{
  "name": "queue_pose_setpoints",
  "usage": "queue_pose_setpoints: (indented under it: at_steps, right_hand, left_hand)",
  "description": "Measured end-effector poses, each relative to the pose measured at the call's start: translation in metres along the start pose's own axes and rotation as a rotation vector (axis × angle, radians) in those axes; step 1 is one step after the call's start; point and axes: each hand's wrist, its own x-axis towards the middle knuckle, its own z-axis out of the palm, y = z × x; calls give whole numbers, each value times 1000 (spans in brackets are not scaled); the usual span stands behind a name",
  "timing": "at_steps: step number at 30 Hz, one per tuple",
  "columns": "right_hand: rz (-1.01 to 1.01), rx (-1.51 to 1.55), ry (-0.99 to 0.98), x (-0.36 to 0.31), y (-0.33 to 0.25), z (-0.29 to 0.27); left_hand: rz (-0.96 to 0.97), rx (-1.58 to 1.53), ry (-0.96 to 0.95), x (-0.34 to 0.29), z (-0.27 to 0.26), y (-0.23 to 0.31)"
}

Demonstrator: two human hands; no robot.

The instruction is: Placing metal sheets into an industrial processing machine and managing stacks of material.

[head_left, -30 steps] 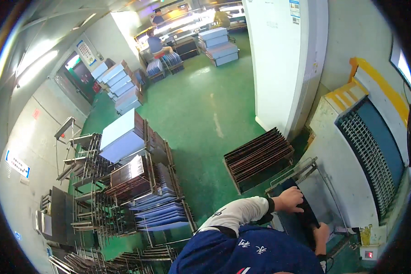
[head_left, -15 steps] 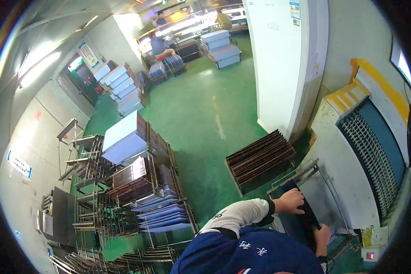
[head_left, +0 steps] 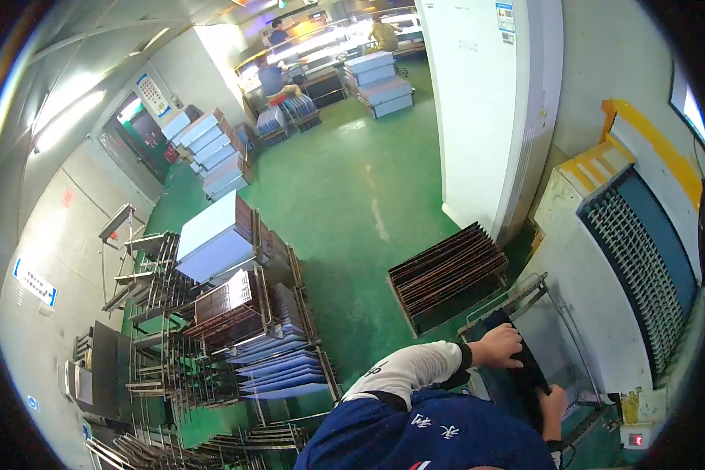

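The left hand (head_left: pixel 500 345) lies over the upper part of a dark flat panel (head_left: pixel 526 366), its fingers bent across the edge. The right hand (head_left: pixel 554 403) grips the same edge nearer the body, fingers curled round it; whether they hold one sheet or several pressed together cannot be told. The panel stands tilted within a metal wire rack (head_left: pixel 540 288), in front of the person and to the right. Just beyond the rack, on the green floor (head_left: pixel 351 207), sits a crate of upright brown-edged panels (head_left: pixel 448 270). To the right rises a white machine with a bed of rollers (head_left: pixel 630 266). A tall white cabinet (head_left: pixel 478 117) stands farther ahead. On the left, a cart carries blue sheets (head_left: pixel 282 374), well apart from both hands.
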Motion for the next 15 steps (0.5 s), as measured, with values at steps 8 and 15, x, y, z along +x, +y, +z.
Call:
queue_pose_setpoints:
  at_steps: [8,15]
  right_hand:
    - [34,-15,-24,0,-8,-6]
    - [-14,12,4,1,0,-2]
  left_hand:
    - [-20,-15,-23,3,-3,1]
    - [-7,-6,-4,4,-5,2]
